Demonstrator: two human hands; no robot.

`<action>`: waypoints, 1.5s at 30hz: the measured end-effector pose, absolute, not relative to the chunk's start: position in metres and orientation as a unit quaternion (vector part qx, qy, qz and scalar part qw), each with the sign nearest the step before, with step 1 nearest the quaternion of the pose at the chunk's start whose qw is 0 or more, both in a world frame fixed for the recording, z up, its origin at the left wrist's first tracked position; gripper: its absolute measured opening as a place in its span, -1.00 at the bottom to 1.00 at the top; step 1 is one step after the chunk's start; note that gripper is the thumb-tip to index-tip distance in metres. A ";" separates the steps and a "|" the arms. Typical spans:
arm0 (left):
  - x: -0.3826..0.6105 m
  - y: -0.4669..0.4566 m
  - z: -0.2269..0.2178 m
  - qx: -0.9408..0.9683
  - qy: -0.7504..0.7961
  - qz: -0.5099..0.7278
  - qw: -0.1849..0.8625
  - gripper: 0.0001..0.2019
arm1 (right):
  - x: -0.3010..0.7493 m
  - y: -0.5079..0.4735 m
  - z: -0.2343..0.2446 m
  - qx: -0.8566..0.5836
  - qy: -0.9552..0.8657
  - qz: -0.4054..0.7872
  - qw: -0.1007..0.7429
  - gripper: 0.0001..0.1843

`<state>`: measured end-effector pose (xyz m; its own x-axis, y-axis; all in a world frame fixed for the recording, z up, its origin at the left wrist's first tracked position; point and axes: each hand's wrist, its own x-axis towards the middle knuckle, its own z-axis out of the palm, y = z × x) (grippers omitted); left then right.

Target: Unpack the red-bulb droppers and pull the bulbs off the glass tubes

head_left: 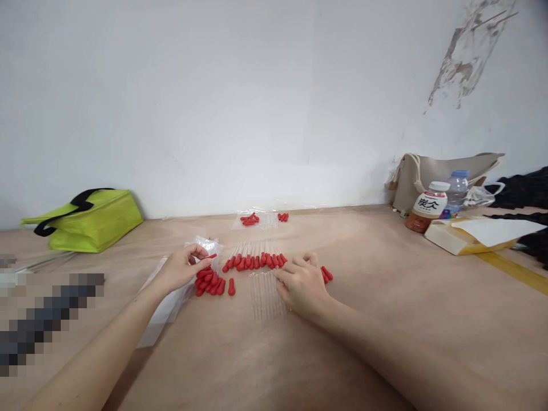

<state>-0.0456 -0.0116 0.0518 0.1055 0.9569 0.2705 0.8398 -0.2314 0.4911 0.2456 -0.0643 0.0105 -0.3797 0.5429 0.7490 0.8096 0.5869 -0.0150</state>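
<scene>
My left hand [188, 266] pinches a red rubber dropper bulb [211, 257] between thumb and forefinger, above a pile of red bulbs [209, 283]. A single red bulb [232, 287] lies beside the pile. My right hand [303, 281] has its fingers curled at the top of a row of clear dropper tubes [266, 295], closed on the end of one; its fingertips are partly hidden. Beyond the hands lies a row of droppers [256, 260], red bulbs toward me. More red bulbs [327, 274] peek out right of my right hand.
Clear bags [156, 319] lie under my left forearm. At the wall rest a bag with red bulbs [249, 219] and a smaller red cluster [283, 217]. A green bag [94, 220] stands left; bottles [428, 206], a beige bag [445, 165] and a yellow-white packet [445, 237] stand right.
</scene>
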 end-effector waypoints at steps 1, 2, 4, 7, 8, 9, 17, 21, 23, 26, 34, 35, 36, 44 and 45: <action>-0.045 -0.012 0.051 0.735 0.612 0.271 0.113 -0.68 | 0.243 -0.065 0.009 -0.416 -0.815 -0.180 0.361 -0.82; -0.044 -0.012 0.050 0.732 0.613 0.271 0.117 -0.67 | 0.242 -0.066 0.008 -0.416 -0.819 -0.179 0.352 -0.83; -0.044 -0.012 0.049 0.728 0.619 0.268 0.121 -0.65 | 0.240 -0.069 0.007 -0.420 -0.824 -0.171 0.339 -0.84; -0.043 -0.013 0.048 0.730 0.626 0.248 0.117 -0.65 | 0.239 -0.073 0.007 -0.429 -0.830 -0.146 0.325 -0.80; -0.043 -0.013 0.048 0.735 0.623 0.241 0.116 -0.65 | 0.239 -0.074 0.007 -0.430 -0.833 -0.136 0.320 -0.77; -0.043 -0.013 0.047 0.740 0.620 0.235 0.117 -0.66 | 0.239 -0.075 0.008 -0.431 -0.836 -0.127 0.316 -0.75; -0.041 -0.012 0.046 0.743 0.631 0.205 0.089 -0.64 | 0.241 -0.075 0.006 -0.431 -0.845 -0.120 0.294 -0.63; -0.038 -0.014 0.049 0.726 0.648 0.225 0.051 -0.65 | 0.241 -0.074 0.004 -0.431 -0.847 -0.117 0.288 -0.62; -0.035 -0.015 0.050 0.737 0.634 0.235 0.023 -0.66 | 0.240 -0.073 0.003 -0.434 -0.847 -0.115 0.285 -0.61; -0.025 -0.017 0.049 0.771 0.595 0.225 0.009 -0.67 | 0.239 -0.074 0.003 -0.439 -0.846 -0.113 0.282 -0.55; 0.032 -0.011 0.050 0.827 0.529 0.189 -0.027 -0.73 | 0.255 -0.073 0.013 -0.472 -0.804 -0.106 0.347 -0.76; 0.040 -0.008 0.050 0.830 0.526 0.183 -0.031 -0.72 | 0.261 -0.073 0.013 -0.472 -0.798 -0.114 0.356 -0.79; 0.048 -0.005 0.050 0.833 0.523 0.178 -0.033 -0.71 | 0.268 -0.073 0.012 -0.471 -0.794 -0.122 0.364 -0.81; 0.069 0.016 0.042 0.830 0.537 0.146 0.031 -0.70 | 0.311 -0.084 -0.001 -0.480 -0.757 -0.157 0.416 -0.80; 0.070 0.017 0.041 0.828 0.540 0.146 0.038 -0.72 | 0.312 -0.085 -0.002 -0.479 -0.751 -0.156 0.426 -0.80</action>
